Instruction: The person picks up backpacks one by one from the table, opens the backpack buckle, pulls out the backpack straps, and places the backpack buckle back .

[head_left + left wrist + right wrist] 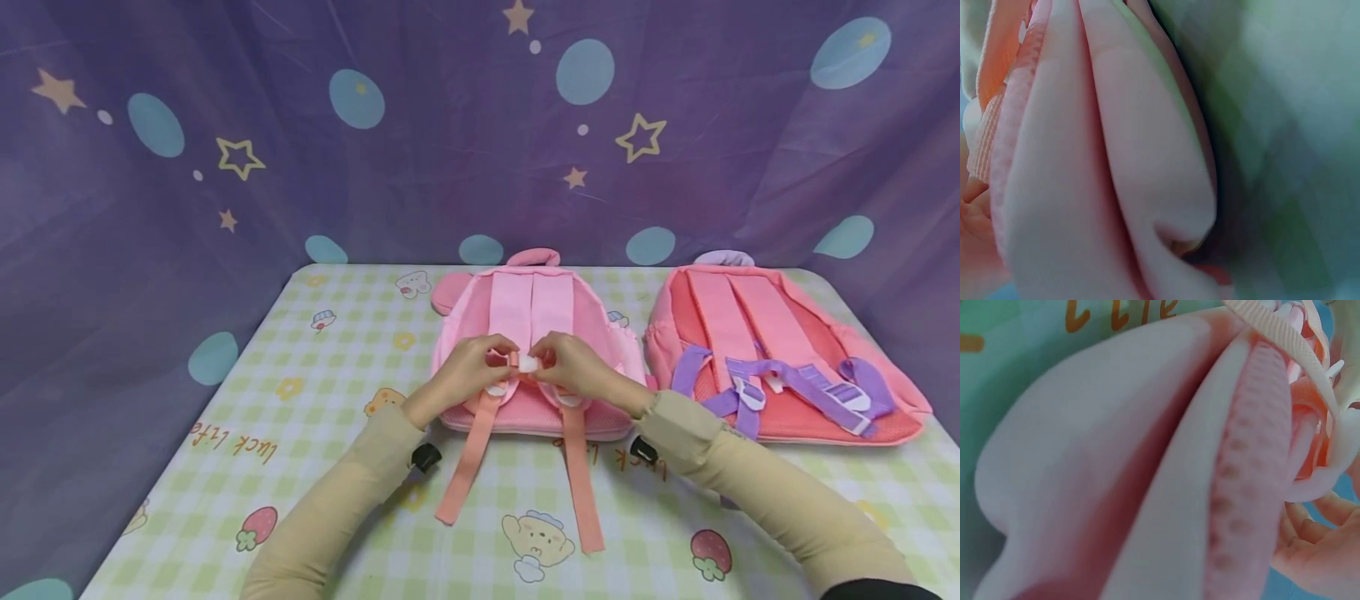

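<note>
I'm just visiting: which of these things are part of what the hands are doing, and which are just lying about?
Part of the job:
left hand and right hand, both at the buckle
white buckle on a short orange strap
light pink backpack under the hands

Just there:
coral backpack with purple straps, off to the right
checked tablecloth
purple curtain behind

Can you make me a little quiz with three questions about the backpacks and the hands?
1. True or false: the left hand and right hand are both at the white buckle.
2. What colour are the thin straps on the backpack on the right? (a) green (b) purple (c) black
3. How many long orange strap ends stretch from the light pink backpack towards the person?

Key: 1. True. 2. b. 3. Two.
</note>
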Tool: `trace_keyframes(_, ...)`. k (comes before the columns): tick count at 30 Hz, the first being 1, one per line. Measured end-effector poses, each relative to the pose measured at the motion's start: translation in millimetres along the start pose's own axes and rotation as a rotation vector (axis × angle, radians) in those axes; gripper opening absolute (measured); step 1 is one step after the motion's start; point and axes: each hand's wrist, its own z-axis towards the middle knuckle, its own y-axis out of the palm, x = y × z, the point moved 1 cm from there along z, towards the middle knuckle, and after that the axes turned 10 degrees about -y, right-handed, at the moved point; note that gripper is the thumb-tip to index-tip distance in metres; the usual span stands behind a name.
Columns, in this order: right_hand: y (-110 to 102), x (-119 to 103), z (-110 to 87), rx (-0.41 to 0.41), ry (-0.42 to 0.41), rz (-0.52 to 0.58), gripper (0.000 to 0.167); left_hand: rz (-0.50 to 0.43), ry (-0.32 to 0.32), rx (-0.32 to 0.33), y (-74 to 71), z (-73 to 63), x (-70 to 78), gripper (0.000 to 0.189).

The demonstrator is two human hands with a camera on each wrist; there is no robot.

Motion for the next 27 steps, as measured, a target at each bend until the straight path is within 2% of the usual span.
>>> trace_keyframes(8,-5.7,-3.8,-3.0,0.058,-0.09,-0.091,0.025,0.028,0.037,0.017,1.0,-0.5,1.7,0.023)
trace_keyframes(12,-7.5,-5.3,-4.1,0.065,-0.138,-0.12,0.023,0.072,0.072,0.022,1.0,-0.7,3.3,0.024)
trace_keyframes(19,-7.9,-4.2,-5.2,0.056,-0.242,-0.194,0.02,0.209,0.101,0.031,1.4,-0.5,8.0,0.025)
trace_keyframes(27,-7.3,-5.5,-5.0,0.02,-0.27,-0.289,0.016,0.218,0.106,0.043,3.3,-0.7,8.4,0.02)
